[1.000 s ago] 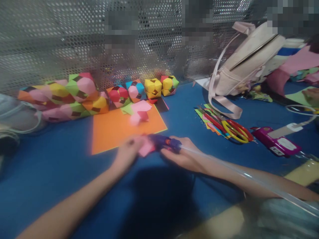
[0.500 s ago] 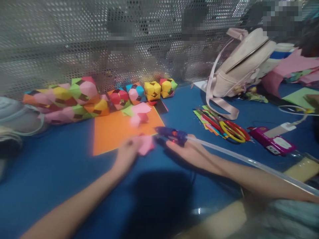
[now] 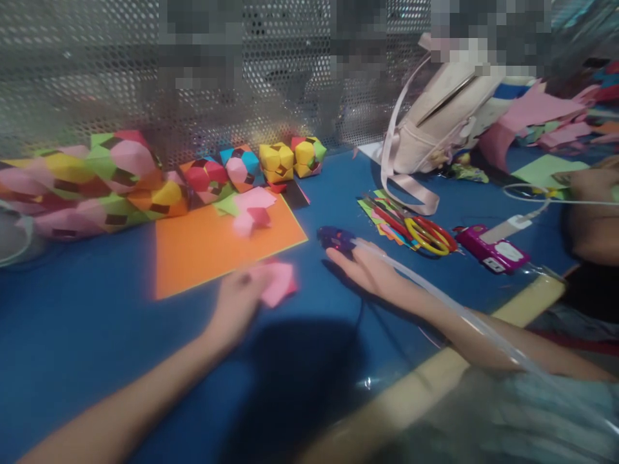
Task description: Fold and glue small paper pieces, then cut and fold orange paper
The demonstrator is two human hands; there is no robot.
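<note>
My left hand (image 3: 236, 299) pinches a small folded pink paper piece (image 3: 279, 283) just above the blue table (image 3: 97, 335), at the near edge of an orange sheet (image 3: 203, 248). My right hand (image 3: 370, 270) lies flat with its fingers stretched out. Its fingertips are at the back of a purple glue gun (image 3: 336, 237) that rests on the table. A long clear glue stick (image 3: 435, 290) runs from the gun back over my right hand and forearm.
Colourful folded paper balls (image 3: 203, 177) line the perforated metal wall. More pink folded pieces (image 3: 251, 209) lie on the orange sheet. Scissors (image 3: 425, 233) on paper scraps, a magenta device (image 3: 491, 250) with a white cable, and a beige backpack (image 3: 435, 129) stand right. Another person's arm (image 3: 590, 212) is far right.
My right hand carried the glue gun away from the pink piece to the right, set it on the table and spread its fingers. The view swung rightward. My left hand kept the pink piece.
</note>
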